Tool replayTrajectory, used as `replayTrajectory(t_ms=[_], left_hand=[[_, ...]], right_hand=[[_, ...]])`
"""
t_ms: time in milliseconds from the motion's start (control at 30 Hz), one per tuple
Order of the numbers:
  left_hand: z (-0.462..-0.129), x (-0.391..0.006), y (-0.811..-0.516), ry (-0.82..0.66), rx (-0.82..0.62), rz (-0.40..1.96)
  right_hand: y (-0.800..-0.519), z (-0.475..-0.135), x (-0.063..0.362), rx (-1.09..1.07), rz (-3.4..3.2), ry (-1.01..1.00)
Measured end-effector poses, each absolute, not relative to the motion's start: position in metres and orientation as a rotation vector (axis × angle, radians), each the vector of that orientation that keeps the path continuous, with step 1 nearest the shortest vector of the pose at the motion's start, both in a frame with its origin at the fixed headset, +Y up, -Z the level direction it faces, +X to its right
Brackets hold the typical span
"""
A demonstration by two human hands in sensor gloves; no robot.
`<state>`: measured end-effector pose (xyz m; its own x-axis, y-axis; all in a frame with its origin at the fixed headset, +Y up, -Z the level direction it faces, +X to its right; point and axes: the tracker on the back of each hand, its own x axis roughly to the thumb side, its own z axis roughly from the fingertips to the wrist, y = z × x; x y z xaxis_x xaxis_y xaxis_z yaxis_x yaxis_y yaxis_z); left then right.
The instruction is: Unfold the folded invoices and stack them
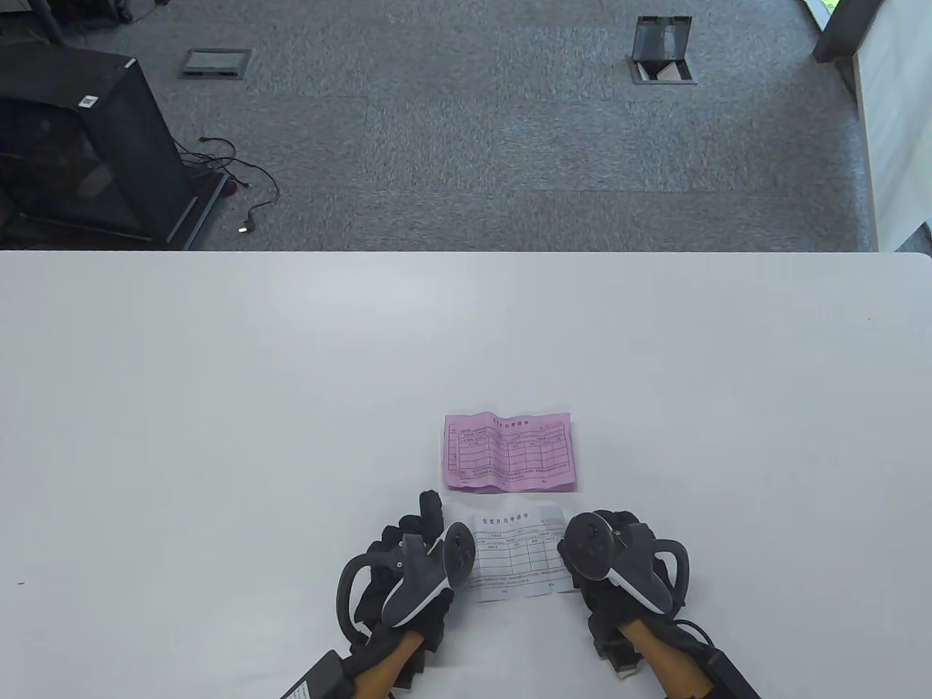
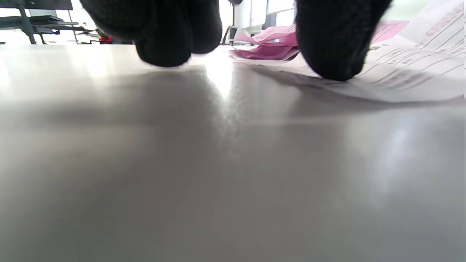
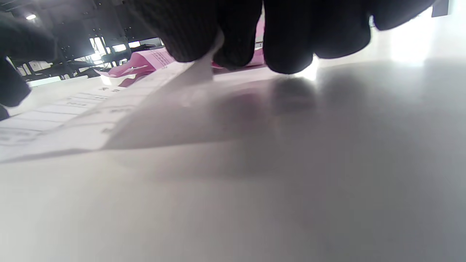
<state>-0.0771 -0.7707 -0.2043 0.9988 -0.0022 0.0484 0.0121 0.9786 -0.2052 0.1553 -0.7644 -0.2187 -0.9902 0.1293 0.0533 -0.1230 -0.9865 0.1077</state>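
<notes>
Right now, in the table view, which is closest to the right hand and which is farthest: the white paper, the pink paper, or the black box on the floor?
From the right hand:
1. White paper, at the hand, to its left.
2. Pink paper, just beyond the white paper.
3. Black box, on the floor, far left, past the table.

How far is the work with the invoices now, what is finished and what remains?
Done: the pink invoice lies unfolded on the table. In hand: the white invoice is open, the left hand touching its left edge and the right hand its right edge. Left: the white sheet is not yet on the pink one; they lie apart.
</notes>
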Motion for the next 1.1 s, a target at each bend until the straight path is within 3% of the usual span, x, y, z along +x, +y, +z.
replayTrajectory(t_ms=[167,267,367,700,833,1100], left_hand=[[-0.206,-0.077,-0.773,-0.08,-0.247,-0.018],[-0.207,-0.083,-0.775,-0.082,-0.283,0.025],[-0.208,-0.09,-0.778,-0.106,-0.335,0.076],[-0.207,-0.086,-0.781,-0.138,-0.369,0.038],[-0.206,-0.086,-0.781,-0.141,-0.379,0.034],[-0.207,-0.087,-0.781,-0.127,-0.394,0.037]], right_hand=[[-0.758,-0.218,0.16,0.047,3.026,0.208],[-0.742,-0.213,0.164,0.059,3.034,-0.007],[-0.728,-0.206,0.153,0.23,3.002,-0.195],[-0.747,-0.21,0.062,0.726,3.062,0.136],[-0.758,-0.212,0.044,0.752,3.162,0.172],[-0.772,-0.214,0.05,0.673,3.16,0.255]])
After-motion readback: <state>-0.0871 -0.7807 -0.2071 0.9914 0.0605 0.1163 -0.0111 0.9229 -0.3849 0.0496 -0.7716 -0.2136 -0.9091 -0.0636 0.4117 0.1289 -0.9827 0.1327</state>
